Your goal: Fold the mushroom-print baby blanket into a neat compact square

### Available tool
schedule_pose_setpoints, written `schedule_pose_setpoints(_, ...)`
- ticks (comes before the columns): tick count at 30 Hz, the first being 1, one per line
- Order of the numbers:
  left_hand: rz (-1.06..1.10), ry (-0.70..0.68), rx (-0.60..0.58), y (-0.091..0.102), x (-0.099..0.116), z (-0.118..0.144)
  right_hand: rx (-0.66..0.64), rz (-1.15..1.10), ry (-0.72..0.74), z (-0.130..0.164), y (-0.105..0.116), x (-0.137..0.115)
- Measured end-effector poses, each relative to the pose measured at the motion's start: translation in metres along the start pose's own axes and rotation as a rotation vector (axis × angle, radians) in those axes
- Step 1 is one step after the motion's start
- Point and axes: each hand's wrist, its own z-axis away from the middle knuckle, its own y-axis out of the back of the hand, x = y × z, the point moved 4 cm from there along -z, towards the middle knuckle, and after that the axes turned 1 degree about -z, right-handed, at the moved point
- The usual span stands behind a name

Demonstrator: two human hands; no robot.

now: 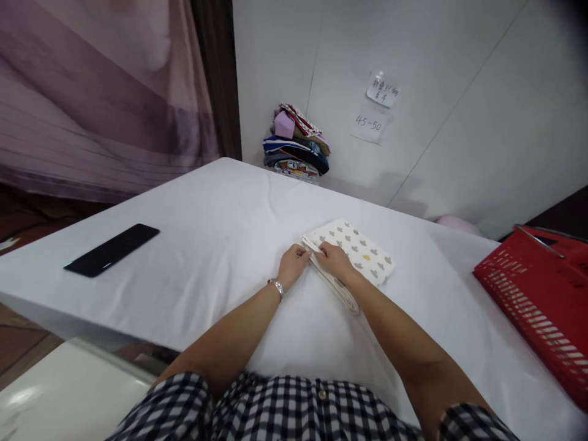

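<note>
A folded white cloth [362, 250] with a grey leaf-like print and one yellow mark lies on the white-covered table [220, 245] in front of me. Its near edge shows several stacked layers. My left hand [293, 264], with a silver band at the wrist, is closed on the cloth's left corner. My right hand [334, 260] pinches the same layered edge slightly further right, its fingertips partly hidden by the fabric. The two hands are close together but apart.
A black phone-like slab [113, 249] lies on the table's left side. At the right edge stands a red plastic basket [533, 294] with a metal handle. Beyond the far edge, a pile of folded fabrics [296, 144] rises against the wall, where paper notes [367, 122] hang.
</note>
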Motion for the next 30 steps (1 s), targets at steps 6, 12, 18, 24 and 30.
schedule_pose_setpoints(6, -0.193, 0.047, 0.041, 0.000, 0.007, -0.007, 0.018, -0.009, 0.011, 0.000, -0.002, -0.001)
schedule_pose_setpoints(12, -0.239, 0.116, 0.025, 0.000, 0.009, -0.013, 0.003, 0.006, 0.010, 0.000, -0.006, 0.000)
schedule_pose_setpoints(18, -0.242, 0.126, -0.041, -0.003, 0.008, -0.024, 0.024, -0.005, 0.021, 0.000, -0.009, 0.001)
schedule_pose_setpoints(24, -0.209, 0.124, -0.067, -0.001, 0.007, -0.029, 0.026, 0.050, 0.033, 0.002, -0.002, -0.001)
schedule_pose_setpoints(30, -0.185, 0.144, -0.068, 0.001, 0.007, -0.029, -0.031, 0.199, 0.063, 0.006, -0.002, -0.009)
